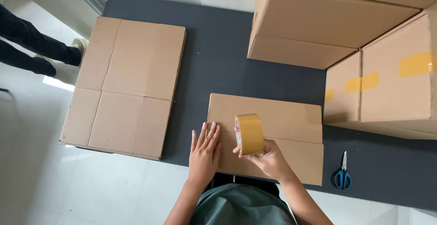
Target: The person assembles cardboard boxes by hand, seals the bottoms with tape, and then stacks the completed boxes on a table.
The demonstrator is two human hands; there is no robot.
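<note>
The left hand (204,151) presses flat on the folded box (266,136); the right hand (268,157) grips a tape roll (249,134) (seam apparently untaped yet).

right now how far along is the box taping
Done: two taped boxes stand at the right with yellow strips across their seams. In hand: the left hand presses flat on a folded box while the right hand holds a tape roll at its left end; no tape shows on that seam yet. Left: a flat stack of cartons waits untouched, scissors unused.
</note>
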